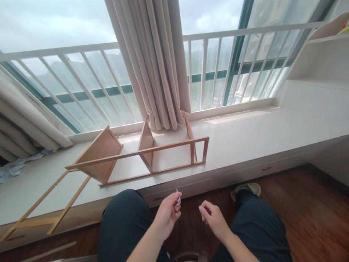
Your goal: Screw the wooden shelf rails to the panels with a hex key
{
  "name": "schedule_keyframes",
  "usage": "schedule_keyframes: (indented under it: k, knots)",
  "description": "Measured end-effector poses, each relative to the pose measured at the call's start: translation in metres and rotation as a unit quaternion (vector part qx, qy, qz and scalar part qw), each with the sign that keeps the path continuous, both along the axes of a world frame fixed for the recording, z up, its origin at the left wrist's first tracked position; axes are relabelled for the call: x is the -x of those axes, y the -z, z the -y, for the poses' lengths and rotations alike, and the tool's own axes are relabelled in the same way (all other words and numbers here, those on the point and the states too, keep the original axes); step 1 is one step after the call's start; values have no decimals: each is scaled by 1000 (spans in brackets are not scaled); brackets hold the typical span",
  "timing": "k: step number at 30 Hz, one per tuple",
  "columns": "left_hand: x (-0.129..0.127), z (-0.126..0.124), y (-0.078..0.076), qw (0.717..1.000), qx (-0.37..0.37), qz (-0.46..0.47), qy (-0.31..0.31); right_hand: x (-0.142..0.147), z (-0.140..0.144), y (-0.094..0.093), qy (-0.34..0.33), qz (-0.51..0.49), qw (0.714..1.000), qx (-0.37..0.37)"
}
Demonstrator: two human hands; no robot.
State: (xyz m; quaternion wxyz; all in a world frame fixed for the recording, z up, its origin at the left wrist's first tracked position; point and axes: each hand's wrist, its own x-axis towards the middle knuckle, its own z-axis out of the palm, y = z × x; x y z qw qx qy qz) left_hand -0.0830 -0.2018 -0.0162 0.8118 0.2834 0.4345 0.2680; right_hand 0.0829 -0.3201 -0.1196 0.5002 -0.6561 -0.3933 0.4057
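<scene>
My left hand pinches a small bent metal hex key between thumb and fingers, just above my lap. To its right, my right hand is closed, its fingers curled and the thumb drawn in. Whether anything small sits in those fingers is hidden. Beyond both hands a wooden shelf frame lies on its side along the white window ledge. Its panels stand up between the rails, and two legs jut over the ledge's front edge at the left. Neither hand touches the frame.
A beige curtain hangs down behind the frame, before a white railing and windows. A strip lies on the dark wooden floor at lower left. White shelving stands at right. My knees flank my hands.
</scene>
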Motion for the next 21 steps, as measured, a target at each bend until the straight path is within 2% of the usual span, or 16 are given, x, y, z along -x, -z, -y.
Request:
schedule_keyframes:
  k: [4, 6, 11, 16, 21]
  knots:
    - [-42, -9, -21, 995, -29, 8, 99, 3, -3, -27, 33, 17, 998, -59]
    - [-68, -16, -32, 989, -45, 30, 137, 3, -9, -44, 72, 30, 992, -100]
    - [-121, -38, -47, 976, -65, 101, 180, -12, -32, -82, 180, 97, 966, -160]
    - [-138, -62, -47, 973, -54, 124, 185, -29, -54, -102, 236, 143, 945, -178]
    - [-144, -80, -48, 965, -70, 152, 201, -32, -76, -116, 249, 163, 937, -185]
